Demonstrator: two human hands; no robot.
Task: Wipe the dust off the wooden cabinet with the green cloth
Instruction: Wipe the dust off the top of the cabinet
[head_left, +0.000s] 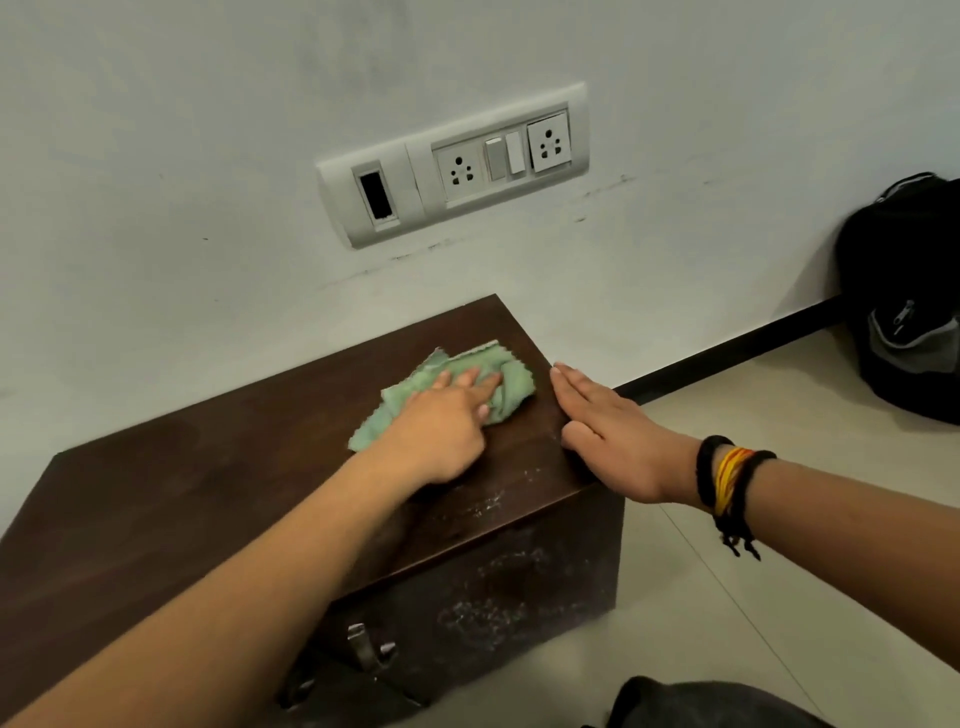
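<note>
A low dark wooden cabinet (208, 493) stands against the wall. A crumpled green cloth (498, 371) lies on its top near the right edge. My left hand (441, 426) presses down on the cloth with straight fingers. My right hand (613, 436) lies flat along the cabinet's right top edge, fingers straight, holding nothing, beside the cloth but apart from it. Pale dust marks (488, 501) show on the top's front right corner and on the front face below.
A white wall with a socket and switch panel (457, 161) rises behind the cabinet. A black backpack (904, 296) leans in the right corner on the pale tiled floor (779, 597). A metal handle (369, 649) sticks out of the cabinet's front.
</note>
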